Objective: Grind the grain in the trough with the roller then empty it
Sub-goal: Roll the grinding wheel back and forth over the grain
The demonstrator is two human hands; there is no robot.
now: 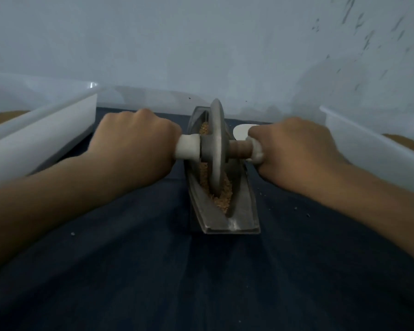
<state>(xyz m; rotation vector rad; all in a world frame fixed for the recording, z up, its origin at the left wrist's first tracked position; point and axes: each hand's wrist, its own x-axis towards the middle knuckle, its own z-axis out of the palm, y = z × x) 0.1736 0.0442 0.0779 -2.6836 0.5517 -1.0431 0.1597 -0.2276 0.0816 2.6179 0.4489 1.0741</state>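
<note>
From the head camera, the metal trough [239,218] lies lengthwise on a dark blue cloth [153,259], pointing away from the person, so that the roller's travel runs straight out from the body. The roller's disc [216,144] stands upright on edge in the trough's groove, past the middle and toward the far end. Grain [221,197], tan and crumbly, lies in the groove in front of and behind the disc.

The left hand [134,139] wraps the white handle sleeve [188,146] on its side, and the right hand [294,149] wraps the sleeve on the other side, leaving a stretch of brown axle [240,149] bare. Both fists are knuckles-up with fingers curled close round the handles; the fingertips are hidden underneath. A grip on each side likely keeps the disc from tipping and lets the weight bear evenly.

A translucent white bin [46,130] stands at the left and another bin [359,139] at the right, each with brown material inside, near enough to serve for emptying; which is meant cannot be told. Grinding appears underway, as the grain looks coarse.
</note>
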